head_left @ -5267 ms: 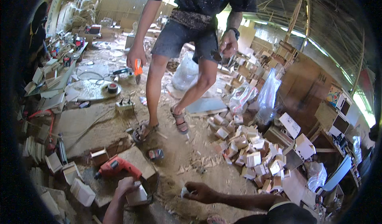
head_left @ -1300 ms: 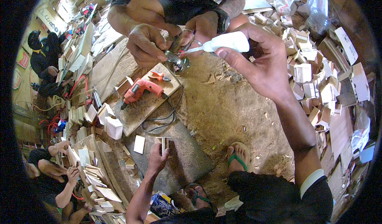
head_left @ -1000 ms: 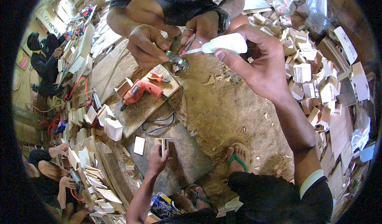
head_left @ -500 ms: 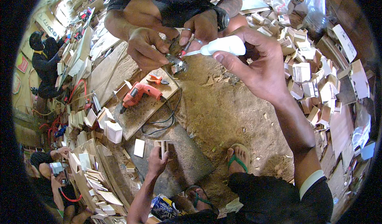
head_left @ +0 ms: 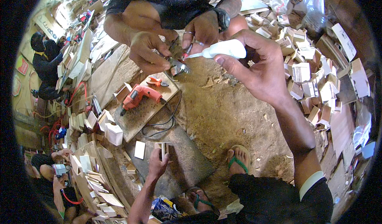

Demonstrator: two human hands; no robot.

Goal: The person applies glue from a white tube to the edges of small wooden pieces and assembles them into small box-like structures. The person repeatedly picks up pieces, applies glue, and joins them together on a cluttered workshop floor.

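My right hand is raised and grips a white squeeze bottle with its thin nozzle pointing left. A person in a dark shirt faces me; one of their hands holds metal pliers at the nozzle's tip, and the other hand pinches close by. Lower down, my left hand holds a small pale wooden piece upright above a grey slab.
An orange power drill and orange-handled cutters lie on a wooden board. Small wooden boxes are heaped at right and stacked at left. My sandalled foot rests on the dirt floor. Other people sit at far left.
Five seconds ago the other person stood farther off and my hands were low. Within the last second the bottle and pliers stay together, drifting slightly up; my left hand has not moved.
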